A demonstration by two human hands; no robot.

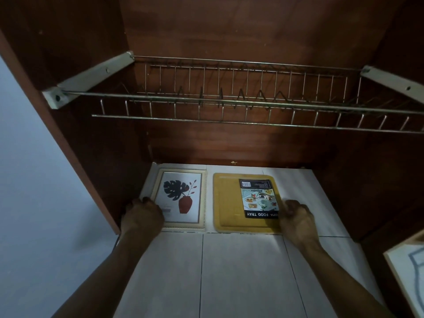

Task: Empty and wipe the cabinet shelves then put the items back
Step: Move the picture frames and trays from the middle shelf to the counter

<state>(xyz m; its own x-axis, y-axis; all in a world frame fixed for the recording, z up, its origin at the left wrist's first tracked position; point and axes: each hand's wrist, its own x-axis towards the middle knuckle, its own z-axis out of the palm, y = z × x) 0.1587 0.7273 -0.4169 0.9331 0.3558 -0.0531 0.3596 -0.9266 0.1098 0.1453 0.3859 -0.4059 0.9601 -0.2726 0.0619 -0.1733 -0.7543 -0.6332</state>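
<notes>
Brown wood cabinet [229, 31]; wire rack [229, 104] bare. Beneath, on white tiled surface [241, 271]: framed print [183, 198] at left edge, yellow food tray [227, 203] just beside. Left hand [143, 214] grips print's left side; right hand [298, 219] grips tray's right edge. Step: removing or replacing both, cannot tell. Next move: keep firm hold, stay clear of rack.

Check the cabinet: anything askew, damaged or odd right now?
Nothing spilled or damaged. The picture frame, held by the left hand, and the yellow food tray, held by the right hand, lie flat side by side; only the tray's label reads upside down from here.
</notes>
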